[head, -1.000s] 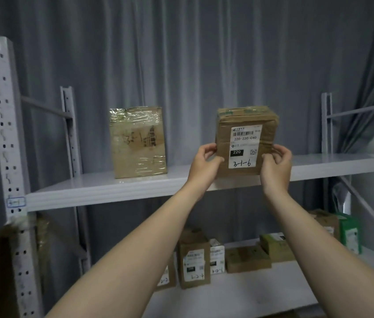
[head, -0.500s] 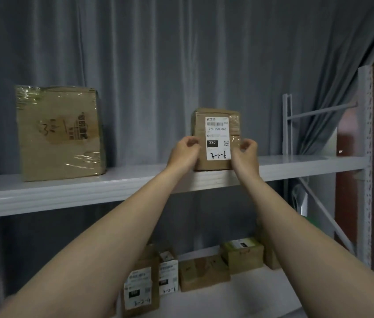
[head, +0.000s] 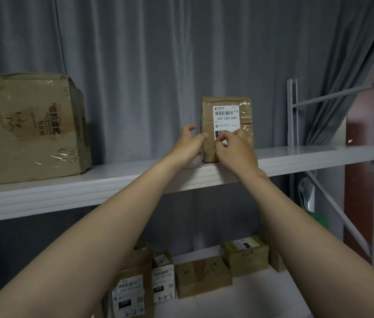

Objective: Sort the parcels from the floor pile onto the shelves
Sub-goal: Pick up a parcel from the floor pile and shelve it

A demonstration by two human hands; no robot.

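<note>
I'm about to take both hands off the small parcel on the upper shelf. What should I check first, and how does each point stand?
1. The small parcel stands upright on the upper shelf: ok.
2. Its base sits back from the shelf's front edge: ok.
3. The label faces outward, with the top half readable: ok.
4. The left hand is free of the parcel: cannot tell. The fingers are relaxed and one tip overlaps its left edge.
5. The right hand has let go: cannot tell. Its curled fingers cover the lower label.
6. The parcel is clear of the large box: ok, the box stands well apart on the left.
</note>
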